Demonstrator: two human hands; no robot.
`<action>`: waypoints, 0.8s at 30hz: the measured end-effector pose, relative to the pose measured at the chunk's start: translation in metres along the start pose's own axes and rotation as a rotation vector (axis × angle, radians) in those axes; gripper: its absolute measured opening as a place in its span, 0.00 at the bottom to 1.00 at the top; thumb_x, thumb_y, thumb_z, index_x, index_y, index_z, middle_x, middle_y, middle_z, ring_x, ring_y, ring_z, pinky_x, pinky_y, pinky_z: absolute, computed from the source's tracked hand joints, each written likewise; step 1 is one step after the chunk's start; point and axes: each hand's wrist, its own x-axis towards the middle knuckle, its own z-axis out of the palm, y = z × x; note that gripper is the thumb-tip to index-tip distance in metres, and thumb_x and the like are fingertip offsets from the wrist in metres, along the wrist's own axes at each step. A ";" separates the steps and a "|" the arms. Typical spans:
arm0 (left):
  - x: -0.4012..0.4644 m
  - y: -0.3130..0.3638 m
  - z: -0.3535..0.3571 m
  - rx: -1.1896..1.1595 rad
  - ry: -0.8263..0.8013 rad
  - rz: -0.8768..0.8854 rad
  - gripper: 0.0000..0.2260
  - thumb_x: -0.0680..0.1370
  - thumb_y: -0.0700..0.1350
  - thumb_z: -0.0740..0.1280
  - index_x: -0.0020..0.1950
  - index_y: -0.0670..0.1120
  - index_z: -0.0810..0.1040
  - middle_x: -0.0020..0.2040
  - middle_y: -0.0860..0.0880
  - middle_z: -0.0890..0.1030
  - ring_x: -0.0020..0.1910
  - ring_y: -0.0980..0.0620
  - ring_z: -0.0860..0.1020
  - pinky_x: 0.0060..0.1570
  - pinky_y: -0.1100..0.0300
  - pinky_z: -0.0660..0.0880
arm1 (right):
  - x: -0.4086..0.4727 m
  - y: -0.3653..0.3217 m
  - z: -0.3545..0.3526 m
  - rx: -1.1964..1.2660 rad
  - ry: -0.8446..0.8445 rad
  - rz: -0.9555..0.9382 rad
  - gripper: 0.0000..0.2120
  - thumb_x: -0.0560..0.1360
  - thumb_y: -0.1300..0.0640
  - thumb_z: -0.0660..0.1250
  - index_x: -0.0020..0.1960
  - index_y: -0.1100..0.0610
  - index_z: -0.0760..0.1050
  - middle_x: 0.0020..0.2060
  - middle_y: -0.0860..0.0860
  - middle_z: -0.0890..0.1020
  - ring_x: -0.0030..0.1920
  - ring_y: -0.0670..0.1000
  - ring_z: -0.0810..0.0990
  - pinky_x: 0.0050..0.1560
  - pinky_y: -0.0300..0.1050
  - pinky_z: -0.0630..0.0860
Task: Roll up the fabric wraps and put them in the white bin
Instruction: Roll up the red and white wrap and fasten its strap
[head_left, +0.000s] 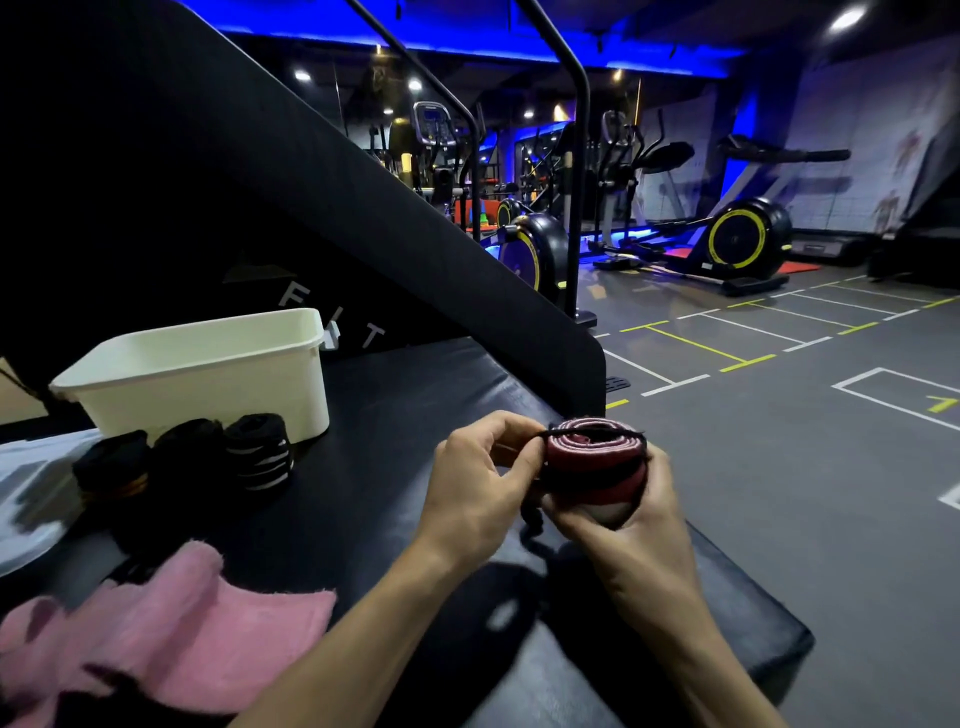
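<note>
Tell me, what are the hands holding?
A rolled red wrap. The right hand grips its lower side; the left hand pinches the black string at its top.

A single head-worn camera looks forward and down, close over the padded black surface (415, 415). Farther right, it takes in the gym floor (779, 441).

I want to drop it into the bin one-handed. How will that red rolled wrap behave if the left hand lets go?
The red wrap looks like soft fabric, so probably light and squashy. It may loosen: the left hand pinches a black cord over its top while the right hand cups it. As a cylinder it could roll on the padded bench.
</note>
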 end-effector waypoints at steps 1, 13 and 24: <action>0.002 0.000 -0.003 -0.002 0.014 -0.021 0.04 0.80 0.39 0.71 0.48 0.46 0.85 0.42 0.48 0.87 0.43 0.47 0.86 0.44 0.46 0.85 | 0.000 0.002 0.001 -0.017 -0.009 -0.006 0.32 0.65 0.75 0.78 0.61 0.55 0.71 0.45 0.48 0.84 0.40 0.40 0.85 0.37 0.30 0.78; 0.013 0.001 -0.028 -0.317 -0.238 -0.339 0.06 0.81 0.40 0.70 0.49 0.39 0.85 0.38 0.45 0.82 0.34 0.53 0.79 0.33 0.58 0.81 | 0.003 0.006 -0.008 0.044 -0.267 0.004 0.32 0.66 0.69 0.80 0.66 0.56 0.71 0.56 0.56 0.84 0.54 0.56 0.86 0.52 0.45 0.81; 0.005 0.003 -0.002 -0.304 -0.021 -0.234 0.07 0.82 0.40 0.68 0.50 0.36 0.82 0.41 0.39 0.82 0.36 0.46 0.77 0.31 0.57 0.76 | 0.001 0.011 0.007 -0.025 -0.055 -0.015 0.57 0.60 0.48 0.83 0.81 0.49 0.55 0.64 0.45 0.81 0.65 0.46 0.80 0.69 0.56 0.74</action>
